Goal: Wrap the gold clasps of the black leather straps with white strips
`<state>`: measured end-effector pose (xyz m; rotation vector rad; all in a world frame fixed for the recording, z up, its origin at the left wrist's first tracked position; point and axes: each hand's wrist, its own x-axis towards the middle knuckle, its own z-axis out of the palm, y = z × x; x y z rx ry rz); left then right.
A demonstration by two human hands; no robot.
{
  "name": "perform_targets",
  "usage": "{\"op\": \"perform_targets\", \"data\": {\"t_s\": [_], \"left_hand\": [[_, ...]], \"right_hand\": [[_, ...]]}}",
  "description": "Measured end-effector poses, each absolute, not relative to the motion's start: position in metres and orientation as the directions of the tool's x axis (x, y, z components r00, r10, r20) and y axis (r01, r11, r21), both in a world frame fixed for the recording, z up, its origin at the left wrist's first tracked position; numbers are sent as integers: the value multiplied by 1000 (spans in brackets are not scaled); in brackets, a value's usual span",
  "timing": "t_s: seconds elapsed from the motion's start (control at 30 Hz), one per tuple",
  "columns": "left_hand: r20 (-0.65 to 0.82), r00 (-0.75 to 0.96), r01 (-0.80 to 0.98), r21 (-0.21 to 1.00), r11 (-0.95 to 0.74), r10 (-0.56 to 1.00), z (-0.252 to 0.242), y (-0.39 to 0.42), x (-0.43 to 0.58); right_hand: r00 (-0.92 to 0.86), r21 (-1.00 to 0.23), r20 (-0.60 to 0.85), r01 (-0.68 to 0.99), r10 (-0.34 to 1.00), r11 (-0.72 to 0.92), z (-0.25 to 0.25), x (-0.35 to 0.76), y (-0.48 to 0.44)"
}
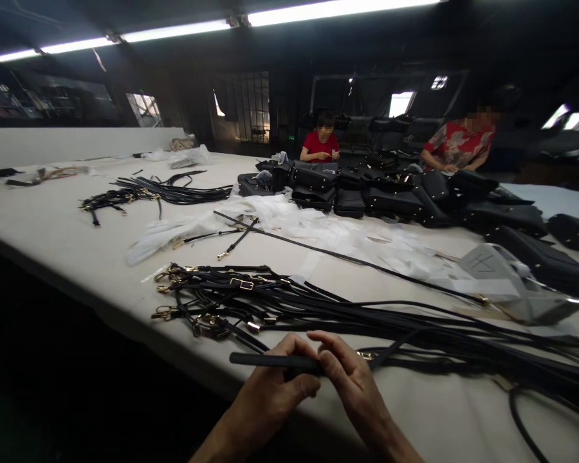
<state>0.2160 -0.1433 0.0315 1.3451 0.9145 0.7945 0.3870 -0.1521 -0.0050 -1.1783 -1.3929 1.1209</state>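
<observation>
In the head view, the left hand (276,397) is pinching a dark strap (255,359) between thumb and fingers, while the right hand (354,384) is meeting it just beside, whether gripping too I cannot tell. The strap is hovering over the near edge of the tabletop (96,257), before a pile (313,302) of straps. Keeping that pinch firm while the right fingers are guiding lightly should help prevent twisting.

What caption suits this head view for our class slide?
Left grip and right grip at a black strip, heaped straps and bags beyond.
</observation>
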Motion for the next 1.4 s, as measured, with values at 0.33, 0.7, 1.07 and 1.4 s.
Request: {"op": "perform_targets", "data": {"t_s": [0.33, 0.7, 1.07, 1.4], "left_hand": [[62, 388, 168, 976, -137, 920, 25, -141, 217], [109, 227, 109, 985, -137, 968, 12, -143, 199], [65, 310, 25, 997, -77, 948, 5, -139, 197], [37, 388, -13, 999, -34, 921, 3, -141, 198]], "right_hand": [[-497, -981, 180, -30, 849, 190, 81, 372, -144], [-309, -955, -37, 292, 950, 58, 57, 411, -133], [-332, -971, -32, 233, 943, 49, 54, 420, -128], [-382, -966, -86, 258, 920, 17, 58, 406, -126]]}}
